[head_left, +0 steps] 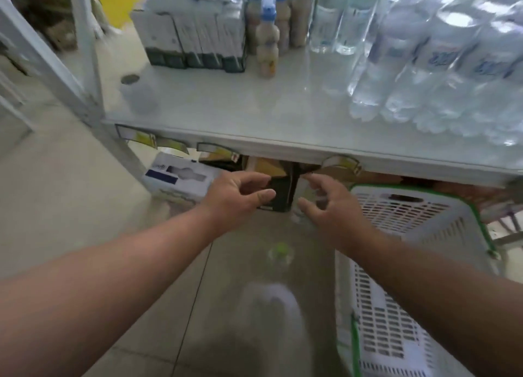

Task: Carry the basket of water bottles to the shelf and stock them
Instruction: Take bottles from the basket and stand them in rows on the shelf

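My left hand (240, 195) and my right hand (328, 207) reach forward side by side just below the shelf edge (283, 146), fingers apart and curled, holding nothing. Below and between my wrists is a heavily blurred clear water bottle (273, 297) with a green cap (280, 248); neither hand touches it. The white plastic basket (396, 306) with a green rim stands on the floor under my right forearm, and no bottles show inside it. On the right of the white shelf top stand several clear water bottles (441, 65) with green caps.
Boxed cartons (195, 39) and small blue-capped drink bottles (267, 37) stand at the shelf's back left. A small white cup (137, 93) sits near the left corner. Price tags (135, 136) hang off the shelf edge. Boxes (178, 175) fill the lower level. The shelf frame post (56, 73) slants at left.
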